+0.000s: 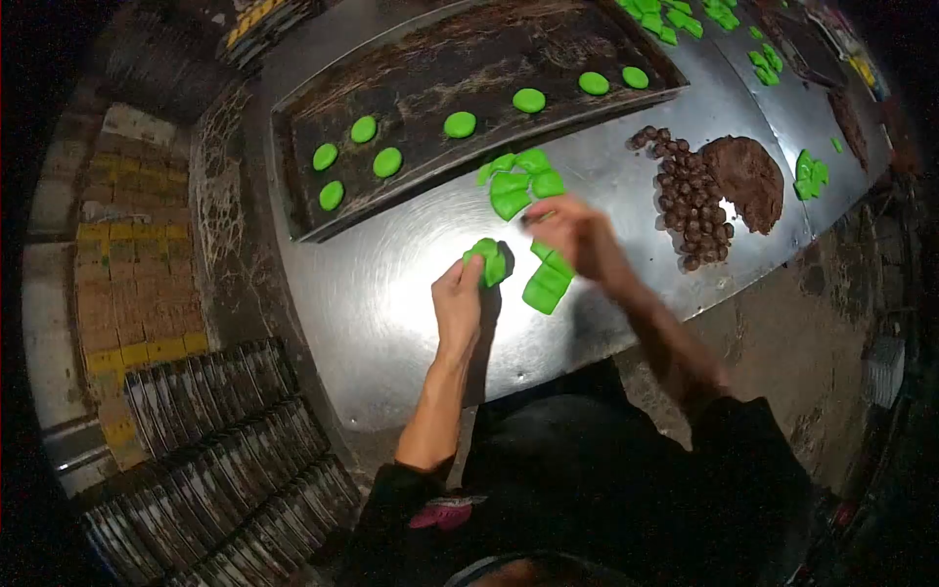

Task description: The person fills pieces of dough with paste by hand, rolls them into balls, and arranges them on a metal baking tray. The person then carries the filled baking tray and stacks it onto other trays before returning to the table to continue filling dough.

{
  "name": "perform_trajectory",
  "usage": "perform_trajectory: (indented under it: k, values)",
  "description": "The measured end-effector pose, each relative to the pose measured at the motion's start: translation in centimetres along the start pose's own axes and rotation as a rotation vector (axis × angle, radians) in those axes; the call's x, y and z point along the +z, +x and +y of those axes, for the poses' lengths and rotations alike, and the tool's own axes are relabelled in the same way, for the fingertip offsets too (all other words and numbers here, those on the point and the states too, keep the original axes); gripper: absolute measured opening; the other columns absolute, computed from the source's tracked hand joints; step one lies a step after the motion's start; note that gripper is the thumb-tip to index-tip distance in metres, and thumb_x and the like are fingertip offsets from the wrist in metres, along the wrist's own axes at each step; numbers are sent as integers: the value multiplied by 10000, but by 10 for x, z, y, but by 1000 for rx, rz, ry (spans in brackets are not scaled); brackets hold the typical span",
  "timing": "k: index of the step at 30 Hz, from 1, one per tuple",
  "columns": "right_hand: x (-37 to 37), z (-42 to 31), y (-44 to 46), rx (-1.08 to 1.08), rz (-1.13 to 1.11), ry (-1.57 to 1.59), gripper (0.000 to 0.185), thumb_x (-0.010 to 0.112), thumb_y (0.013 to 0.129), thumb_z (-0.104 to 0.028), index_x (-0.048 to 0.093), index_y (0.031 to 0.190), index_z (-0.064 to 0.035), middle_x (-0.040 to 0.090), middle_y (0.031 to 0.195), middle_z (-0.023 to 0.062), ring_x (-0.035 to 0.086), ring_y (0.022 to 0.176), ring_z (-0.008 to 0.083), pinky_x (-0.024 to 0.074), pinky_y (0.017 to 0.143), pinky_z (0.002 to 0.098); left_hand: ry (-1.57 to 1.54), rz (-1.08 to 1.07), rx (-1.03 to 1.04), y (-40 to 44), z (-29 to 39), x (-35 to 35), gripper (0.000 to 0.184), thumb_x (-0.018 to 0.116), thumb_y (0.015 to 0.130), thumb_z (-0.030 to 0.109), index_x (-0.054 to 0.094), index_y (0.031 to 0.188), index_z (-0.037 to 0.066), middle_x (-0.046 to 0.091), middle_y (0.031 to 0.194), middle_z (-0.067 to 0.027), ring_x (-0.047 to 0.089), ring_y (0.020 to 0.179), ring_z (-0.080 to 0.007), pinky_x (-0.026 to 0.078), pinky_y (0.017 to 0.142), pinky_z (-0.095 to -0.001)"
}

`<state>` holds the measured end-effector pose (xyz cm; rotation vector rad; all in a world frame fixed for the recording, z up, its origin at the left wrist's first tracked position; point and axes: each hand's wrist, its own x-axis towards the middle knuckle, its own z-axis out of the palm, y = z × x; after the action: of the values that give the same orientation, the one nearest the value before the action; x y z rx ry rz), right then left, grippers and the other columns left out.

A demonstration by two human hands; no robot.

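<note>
My left hand (458,301) is closed around a piece of green dough (485,262), holding it just over the metal table. To its right, my right hand (572,235) is blurred by motion, its fingers drawn together; a small dark thing shows at the fingertips, too smeared to name. Flat green dough pieces (511,194) lie in a cluster beyond the hands. More green dough pieces (546,290) rest under and beside my right hand. Farther right, small brown balls (693,210) are grouped against a lump of brown filling (745,181).
A dark baking tray (430,93) with several round green dough discs (460,124) spans the back of the metal table (372,323). Other green pieces (766,65) lie at the far right. Rows of stacked trays (215,430) stand at lower left, beside yellow-marked brown stacks (142,284).
</note>
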<state>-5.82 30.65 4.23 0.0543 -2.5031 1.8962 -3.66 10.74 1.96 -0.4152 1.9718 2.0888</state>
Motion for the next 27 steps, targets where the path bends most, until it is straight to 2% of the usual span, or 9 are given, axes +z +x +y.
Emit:
perform_trajectory:
  k: [5,8,11,13,15,16,19,25,27]
  values:
    - [75,-35,-25,-337,11,-233,225,647,816,-77,646,1029,-6,630,932,132,623,882,242,495,766,335,-465,-53,-37,-13,13,-15,270,508,959,197,598,1092,-20,634,913,-40,568,750,-96,452,673,-236]
    - [78,-41,-13,-119,34,-128,322,582,878,-146,584,1159,10,654,885,99,613,792,169,488,706,290,-462,-193,12,-22,10,-52,277,514,954,204,588,1114,-9,637,938,-43,578,760,-96,452,662,-227]
    - [96,-55,-6,381,-406,350,323,591,872,-122,575,1153,37,632,852,48,567,631,93,463,587,231,-357,-146,147,-35,9,-60,250,600,892,92,586,1120,-10,636,970,-56,604,826,-109,482,742,-230]
    - [117,-69,-15,342,-390,358,262,611,853,-123,599,1043,57,640,864,90,591,752,77,483,601,225,-407,-121,158,-44,20,-76,260,586,883,16,579,1137,-41,638,980,-73,603,848,-115,493,796,-250]
    - [138,-78,-36,141,-96,106,226,635,823,-84,603,1003,49,632,862,105,605,722,126,499,598,263,-472,-102,113,-48,21,-91,304,597,877,20,563,1173,-36,636,985,-80,605,840,-114,481,809,-239]
    - [152,-79,-51,-280,69,-171,220,636,784,-37,607,990,33,606,891,126,616,748,215,517,649,318,-381,-34,139,-46,17,-96,353,551,900,13,510,1245,-48,617,1056,-111,600,906,-140,499,805,-256]
    - [171,-93,-79,-678,107,-584,325,622,707,36,616,1028,-17,589,1012,147,572,927,328,490,787,381,-232,-19,223,-64,25,-101,395,491,927,15,438,1313,-53,578,1142,-130,571,1004,-153,530,782,-277]
    - [134,-142,-63,-834,-123,-381,254,639,700,31,629,949,-14,619,914,121,607,712,266,502,639,344,66,-28,497,-102,51,-125,354,392,984,123,487,1268,-65,588,1142,-149,576,970,-189,490,801,-306]
    - [131,-167,-64,-616,-142,-321,206,645,723,17,633,925,-21,611,894,127,606,677,246,498,608,330,280,178,950,-81,51,-128,340,381,996,179,585,1093,-74,621,1031,-137,595,870,-165,501,704,-276]
